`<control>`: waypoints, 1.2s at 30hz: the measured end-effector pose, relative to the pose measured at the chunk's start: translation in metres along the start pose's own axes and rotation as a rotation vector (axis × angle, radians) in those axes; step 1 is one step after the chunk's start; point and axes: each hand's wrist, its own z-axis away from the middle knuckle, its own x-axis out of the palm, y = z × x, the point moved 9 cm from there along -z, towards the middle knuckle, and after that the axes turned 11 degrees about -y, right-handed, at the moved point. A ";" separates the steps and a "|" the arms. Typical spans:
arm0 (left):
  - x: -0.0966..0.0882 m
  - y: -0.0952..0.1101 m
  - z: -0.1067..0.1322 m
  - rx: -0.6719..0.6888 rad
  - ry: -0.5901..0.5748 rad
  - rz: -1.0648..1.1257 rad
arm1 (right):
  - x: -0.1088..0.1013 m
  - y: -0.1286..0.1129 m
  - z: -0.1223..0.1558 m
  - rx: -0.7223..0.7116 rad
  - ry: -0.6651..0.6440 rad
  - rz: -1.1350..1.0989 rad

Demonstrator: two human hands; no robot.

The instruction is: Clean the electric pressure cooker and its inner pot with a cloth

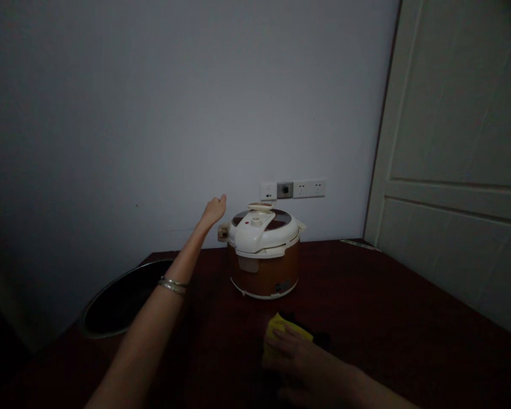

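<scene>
A brown and white pressure cooker [264, 253] stands with its lid on at the back of a dark red table [387, 318]. My left hand [214, 210] is stretched out just left of the cooker's lid, near its side handle, with the fingers held together and extended; nothing is in it. A metal bangle sits on that wrist. My right hand [300, 358] lies flat on a yellow cloth [281, 332] on the table in front of the cooker, pressing it down.
A large dark round pan with a metal rim [123, 301] sits at the table's left edge. Wall sockets [293, 189] run along the white wall behind the cooker. A white door [455, 153] stands at the right.
</scene>
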 end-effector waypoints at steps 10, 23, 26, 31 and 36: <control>0.051 -0.057 0.081 -0.114 0.270 0.312 | 0.058 0.084 -0.021 0.118 0.247 0.011; 0.075 -0.105 0.042 -0.069 0.261 0.602 | 0.027 0.137 0.022 0.191 0.632 -0.287; 0.082 -0.105 0.036 -0.070 0.210 0.607 | -0.025 0.169 0.059 0.289 0.936 -0.475; 0.084 -0.102 0.035 -0.074 0.183 0.584 | -0.081 0.232 0.067 0.298 1.384 -1.125; 0.085 -0.100 0.035 -0.066 0.160 0.582 | -0.128 0.239 -0.006 0.032 1.262 -1.428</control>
